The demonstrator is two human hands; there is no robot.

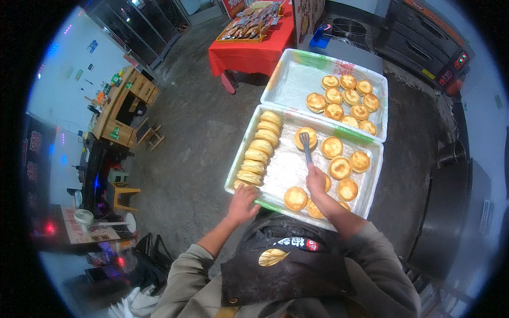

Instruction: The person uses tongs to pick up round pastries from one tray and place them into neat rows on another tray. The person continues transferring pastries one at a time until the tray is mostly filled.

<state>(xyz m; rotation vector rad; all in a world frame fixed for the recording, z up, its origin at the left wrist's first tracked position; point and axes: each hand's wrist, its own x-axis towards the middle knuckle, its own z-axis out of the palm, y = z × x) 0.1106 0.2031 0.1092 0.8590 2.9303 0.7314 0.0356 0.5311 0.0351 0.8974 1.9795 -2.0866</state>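
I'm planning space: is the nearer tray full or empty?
The tray is partly full: pastries line its left wall, others lie farther right, bare liner between.

Cake (327,184) partly behind right hand (316,181)

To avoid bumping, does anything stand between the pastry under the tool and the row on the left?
Nothing visible; bare lining separates that pastry from the row, with the left hand at its near end.
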